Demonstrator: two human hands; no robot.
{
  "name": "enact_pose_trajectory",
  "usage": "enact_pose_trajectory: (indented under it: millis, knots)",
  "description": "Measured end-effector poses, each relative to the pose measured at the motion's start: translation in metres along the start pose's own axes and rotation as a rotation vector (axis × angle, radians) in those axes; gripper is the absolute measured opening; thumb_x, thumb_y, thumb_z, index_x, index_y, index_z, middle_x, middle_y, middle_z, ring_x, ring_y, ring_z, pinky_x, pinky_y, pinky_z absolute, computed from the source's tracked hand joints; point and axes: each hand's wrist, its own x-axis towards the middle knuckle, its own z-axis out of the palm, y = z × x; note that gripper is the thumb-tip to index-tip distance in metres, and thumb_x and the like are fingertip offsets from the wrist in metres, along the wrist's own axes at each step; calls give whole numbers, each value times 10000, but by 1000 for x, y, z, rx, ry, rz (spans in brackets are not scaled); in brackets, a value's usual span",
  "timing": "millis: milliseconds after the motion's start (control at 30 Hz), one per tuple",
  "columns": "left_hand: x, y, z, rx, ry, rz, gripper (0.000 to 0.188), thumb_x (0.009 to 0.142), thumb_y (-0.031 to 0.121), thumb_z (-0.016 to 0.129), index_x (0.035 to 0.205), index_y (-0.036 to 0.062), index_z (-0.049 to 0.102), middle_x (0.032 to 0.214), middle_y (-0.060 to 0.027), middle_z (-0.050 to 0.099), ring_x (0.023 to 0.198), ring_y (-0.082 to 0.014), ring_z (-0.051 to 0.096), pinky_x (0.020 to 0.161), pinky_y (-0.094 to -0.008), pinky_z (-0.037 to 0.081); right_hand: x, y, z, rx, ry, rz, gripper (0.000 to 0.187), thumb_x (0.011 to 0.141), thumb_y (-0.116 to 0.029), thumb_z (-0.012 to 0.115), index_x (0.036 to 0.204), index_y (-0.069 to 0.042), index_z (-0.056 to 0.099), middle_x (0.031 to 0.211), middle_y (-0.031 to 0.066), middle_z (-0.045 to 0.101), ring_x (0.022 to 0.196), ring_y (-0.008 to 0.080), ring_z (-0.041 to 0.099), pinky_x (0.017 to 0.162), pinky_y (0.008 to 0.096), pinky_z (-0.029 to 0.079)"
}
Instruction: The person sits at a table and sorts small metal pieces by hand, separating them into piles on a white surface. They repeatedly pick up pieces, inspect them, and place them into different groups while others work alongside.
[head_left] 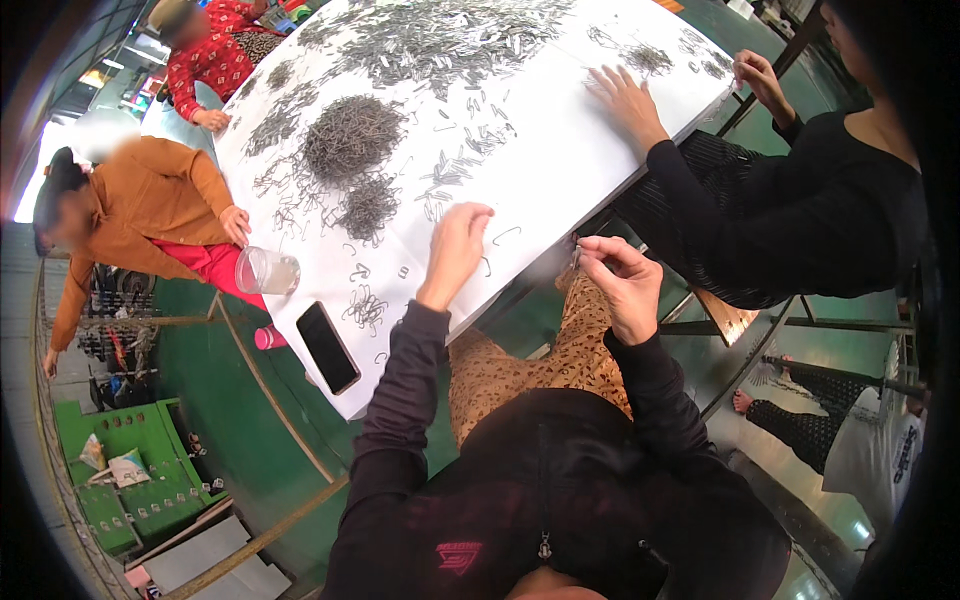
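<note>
My left hand [457,252] is over the near edge of the white table [560,170], its fingers loosely curved and nothing visible in them. Beside its fingertips lie a bent wire hook [508,236] and another hook [487,267]. My right hand [628,288] is in front of the table edge, above my lap, with thumb and fingers pinched on a small metal piece [577,254]; its exact shape is too small to tell. Beyond my left hand are loose flat metal strips [455,165] and a dark heap of wire hooks [368,208].
A bigger heap of wire hooks [350,137] and many scattered metal strips [440,40] cover the far table. A phone [328,347] and a clear plastic tub [267,271] are at the left edge. Co-workers sit left and right; one hand [628,105] rests on the table.
</note>
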Motion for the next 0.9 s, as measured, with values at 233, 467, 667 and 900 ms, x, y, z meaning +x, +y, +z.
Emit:
enact_pose_trajectory:
  millis: [233,467,667,900]
  knots:
    - [-55,97,11,-753,-82,-248,95,916,65,618,979,-4,634,920,-34,660,809,-84,588,725,-217,484,-1,13,5,-141,29,-44,171,771,66,670,935,32,707,775,-21,582,681,55,477,644,191,407]
    - [-58,101,27,-582,105,-77,90,882,40,657,957,-8,641,1010,-50,588,871,-106,582,784,-240,500,-10,8,13,-60,23,-70,181,774,97,668,940,35,704,801,19,618,754,82,520,677,214,426]
    - [-64,98,29,-617,173,-63,92,892,18,634,979,-10,624,1007,-62,628,869,-118,597,786,-258,503,-11,2,21,-365,-48,-390,230,749,118,661,947,7,699,807,47,638,758,160,546,692,257,437]
    - [-77,89,13,-788,218,-145,72,945,9,555,1001,-31,579,1022,-102,666,985,-133,611,896,-275,493,-4,9,38,-264,-131,-228,230,819,78,632,1041,40,676,847,70,642,744,113,553,651,238,440]
